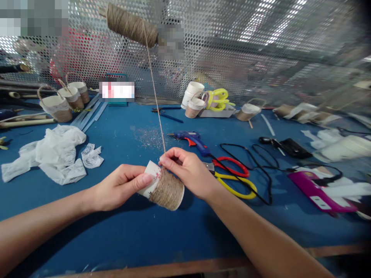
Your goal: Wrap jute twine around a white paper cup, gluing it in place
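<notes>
A white paper cup [150, 170], its lower part wound with brown twine [169, 191], lies tilted above the blue table. My left hand [120, 185] is closed on the unwrapped end of the cup, thumb on top. The fingers of my right hand [185, 166] pinch the taut twine [156, 98] where it meets the wrapped part. That strand runs up to a large twine spool [127, 25] hanging at the mesh wall. My right palm hides part of the cup's far side.
A blue hot glue gun [191, 139], scissors with red and yellow handles [236, 189] and a purple power strip [319, 191] lie to the right. White lace [58, 150] is bunched at left. Small twine-handled cups [56, 108] stand behind it. Pliers [168, 114] lie at the back.
</notes>
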Tool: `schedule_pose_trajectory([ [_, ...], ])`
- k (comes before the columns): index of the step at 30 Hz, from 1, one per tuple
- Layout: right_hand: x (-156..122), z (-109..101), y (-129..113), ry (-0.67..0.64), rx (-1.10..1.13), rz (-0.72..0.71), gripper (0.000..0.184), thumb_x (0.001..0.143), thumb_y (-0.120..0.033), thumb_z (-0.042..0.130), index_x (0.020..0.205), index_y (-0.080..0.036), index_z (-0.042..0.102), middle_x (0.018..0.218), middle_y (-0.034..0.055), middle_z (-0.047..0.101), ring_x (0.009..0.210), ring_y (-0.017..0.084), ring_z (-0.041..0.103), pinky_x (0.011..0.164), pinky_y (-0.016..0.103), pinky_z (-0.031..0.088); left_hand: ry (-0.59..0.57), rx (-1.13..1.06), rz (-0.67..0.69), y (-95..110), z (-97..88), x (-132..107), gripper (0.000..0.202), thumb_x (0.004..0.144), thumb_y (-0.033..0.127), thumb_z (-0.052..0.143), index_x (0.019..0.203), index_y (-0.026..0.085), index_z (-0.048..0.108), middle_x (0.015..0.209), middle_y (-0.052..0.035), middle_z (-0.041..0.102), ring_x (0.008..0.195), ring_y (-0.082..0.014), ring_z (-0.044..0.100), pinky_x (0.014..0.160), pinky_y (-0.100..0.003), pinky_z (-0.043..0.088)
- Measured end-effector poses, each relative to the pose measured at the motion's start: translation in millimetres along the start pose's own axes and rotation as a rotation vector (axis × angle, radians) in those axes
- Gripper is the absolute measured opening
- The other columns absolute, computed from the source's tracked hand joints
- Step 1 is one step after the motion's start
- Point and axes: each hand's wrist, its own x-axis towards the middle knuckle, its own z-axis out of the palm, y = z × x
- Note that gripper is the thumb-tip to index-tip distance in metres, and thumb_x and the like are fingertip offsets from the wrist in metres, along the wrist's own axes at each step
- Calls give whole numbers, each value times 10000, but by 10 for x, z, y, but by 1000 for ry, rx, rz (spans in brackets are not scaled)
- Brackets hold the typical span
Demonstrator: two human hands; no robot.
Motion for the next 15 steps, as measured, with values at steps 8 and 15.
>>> schedule_pose_trajectory([
  [8, -19, 20, 8, -24, 44, -52, 221, 805, -394, 525, 757, -178, 529, 718, 0, 550, 647, 112, 509, 608, 246, 424, -46, 479, 311, 46, -53, -13, 376, 908, 309, 339, 629, 123, 509, 618, -17, 486, 570, -110, 408, 552, -219, 385],
  [15, -27, -122, 14, -178, 68, -63, 422, 843, -518, 406, 1004, -161, 563, 988, 80, 622, 883, 172, 572, 763, 300, 453, 34, 672, 531, -63, -124, 36, 259, 898, 212, 353, 754, 111, 544, 682, -79, 571, 708, -174, 521, 702, -299, 439],
])
